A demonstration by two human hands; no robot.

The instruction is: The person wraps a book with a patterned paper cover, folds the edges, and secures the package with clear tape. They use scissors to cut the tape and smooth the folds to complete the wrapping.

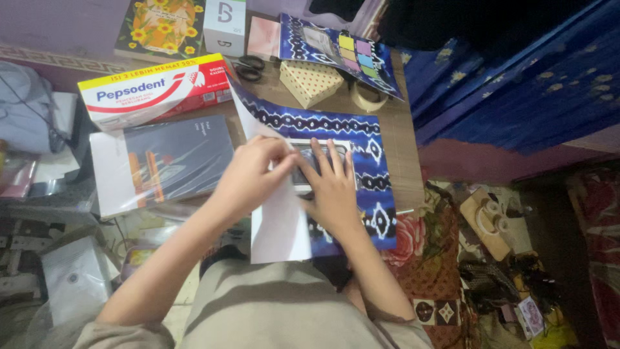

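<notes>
A sheet of blue patterned wrapping paper (361, 139) lies on a small wooden table (403, 148). A flat dark object (303, 168) rests on the paper, mostly covered. My left hand (248, 178) pinches the paper's white-backed left flap (281, 226) and folds it over the object. My right hand (332, 187) lies flat with fingers spread, pressing on the object and the paper.
Left of the paper lie a plastic-wrapped dark book (165, 161) and a long red and white carton (155, 90). Behind are scissors (248, 68), a dotted cream box (311, 82), a tape roll (368, 97), a white box (225, 26) and more patterned paper (342, 52). Clutter covers the floor at right.
</notes>
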